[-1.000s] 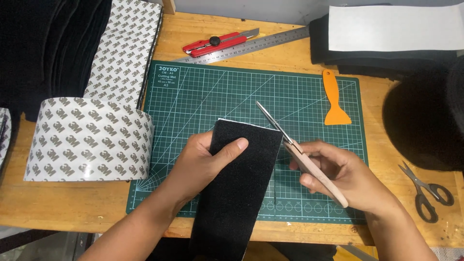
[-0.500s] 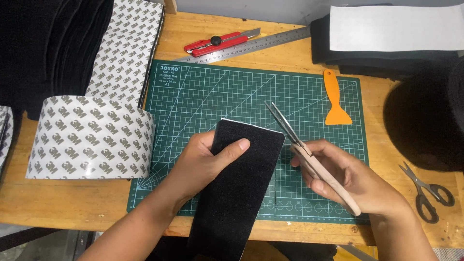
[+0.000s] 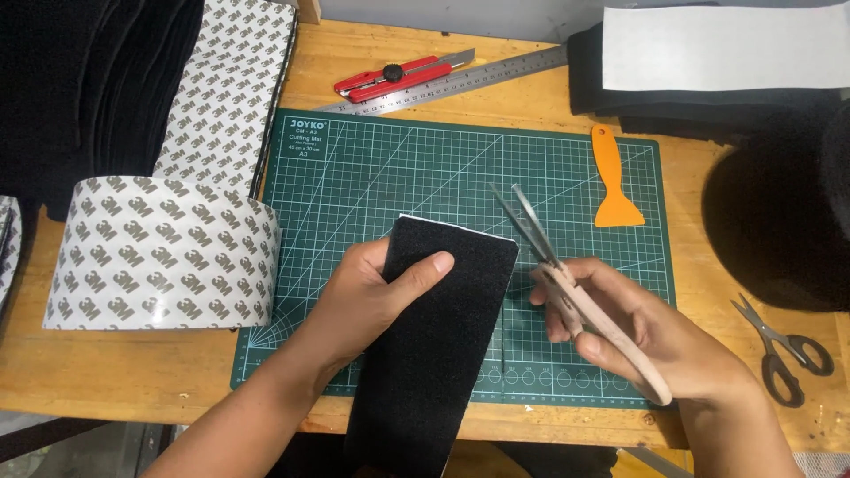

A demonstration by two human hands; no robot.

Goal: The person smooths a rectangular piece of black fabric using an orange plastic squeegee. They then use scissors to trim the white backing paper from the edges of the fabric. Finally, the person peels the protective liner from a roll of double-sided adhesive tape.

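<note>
Head view puts the black fuzzy fabric strip (image 3: 438, 345) on the near middle of the green gridded cutting mat (image 3: 372, 168), its near end hanging over the table edge. Your left hand (image 3: 376, 296) clamps its left edge, thumb on top; keep that pinch firm and flat. Your right hand (image 3: 633, 332) is closed around the pale-handled scissors (image 3: 575, 296), blades slightly parted just beside the strip's far right corner. Square the blades to a grid line. Farther off lie an orange plastic scraper (image 3: 615, 190) and a steel ruler (image 3: 452, 81).
</note>
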